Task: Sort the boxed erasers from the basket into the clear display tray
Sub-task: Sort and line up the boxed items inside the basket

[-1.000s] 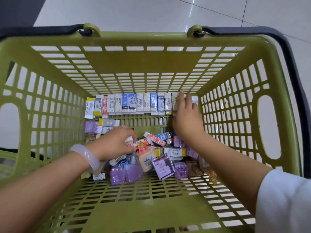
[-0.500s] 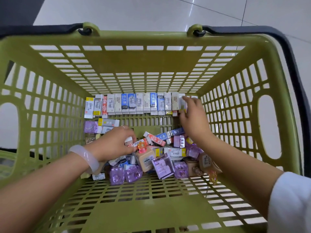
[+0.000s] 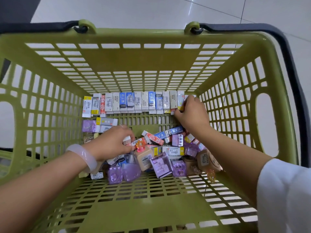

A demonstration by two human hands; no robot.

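A row of boxed erasers (image 3: 134,102) stands side by side along the far wall of a green basket (image 3: 151,36). My right hand (image 3: 191,113) is at the right end of that row, fingers and thumb curled round the last boxed eraser (image 3: 180,102). Nearer to me lies a loose pile of erasers (image 3: 161,137) mixed with purple cases. My left hand (image 3: 112,142) lies over the pile's left side and pinches a white eraser (image 3: 127,139), mostly hidden by the fingers. No clear display tray is in view.
Purple plastic cases (image 3: 127,172), a beige bottle-shaped item (image 3: 143,157) and brown items (image 3: 205,161) lie in the pile. Two more boxed erasers (image 3: 106,121) sit at the left wall. The basket's dark handle (image 3: 286,47) hangs outside on the tiled floor.
My right hand has slid right along the row to its end, and its straight fingers have curled round the last box. My left hand has barely moved.
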